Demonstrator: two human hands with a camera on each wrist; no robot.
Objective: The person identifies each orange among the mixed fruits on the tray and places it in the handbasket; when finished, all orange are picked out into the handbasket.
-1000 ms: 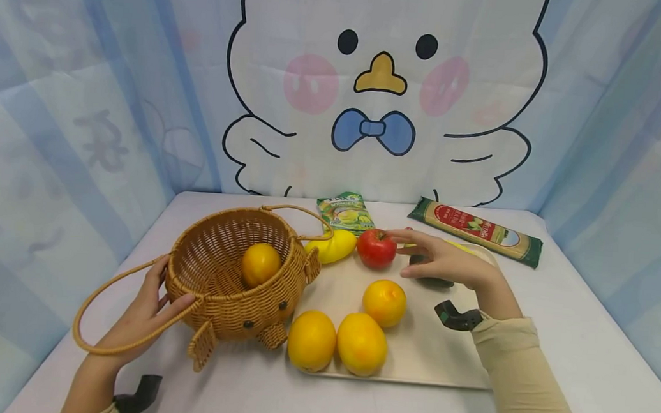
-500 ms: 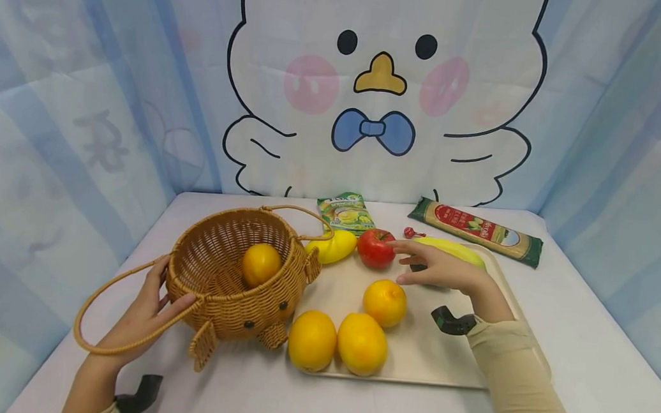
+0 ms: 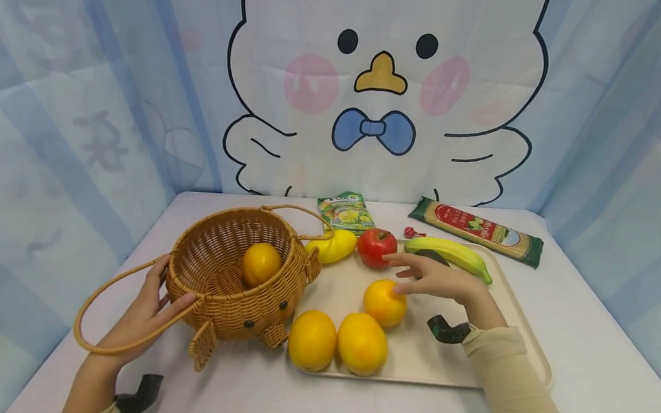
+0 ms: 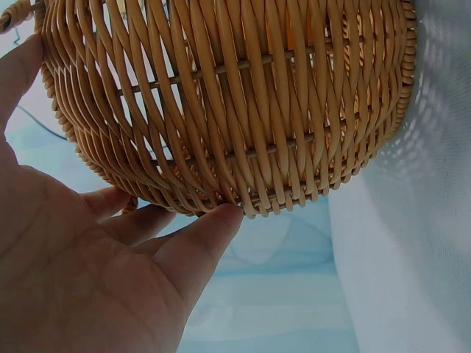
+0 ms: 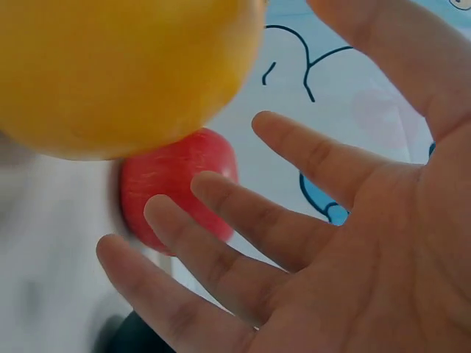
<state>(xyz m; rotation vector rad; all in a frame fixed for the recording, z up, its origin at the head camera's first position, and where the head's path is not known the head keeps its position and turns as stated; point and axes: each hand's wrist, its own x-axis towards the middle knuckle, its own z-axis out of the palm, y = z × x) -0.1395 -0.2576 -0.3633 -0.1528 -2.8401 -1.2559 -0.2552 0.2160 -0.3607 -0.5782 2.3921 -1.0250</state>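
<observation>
Toward the tabletop's (image 3: 253,399) left edge, one round tan wicker basket (image 3: 225,319), black-eyed, two-handled, one orange (image 3: 262,266) inside; left hand (image 3: 134,319) spread against its outer side. On the tray (image 3: 440,364), three glossy oranges (image 3: 362,344): two at the near left corner, the third orange (image 3: 384,303) just behind, beside the right hand (image 3: 440,282), loosely splayed, gripping nothing. Along the far edge, one red apple (image 3: 377,249), one banana (image 3: 456,254).

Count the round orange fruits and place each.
4: fruit one in the basket; fruit two on the tray by the right hand; fruits three and four side by side at the tray's near edge. The basket's wall may hide more.
</observation>
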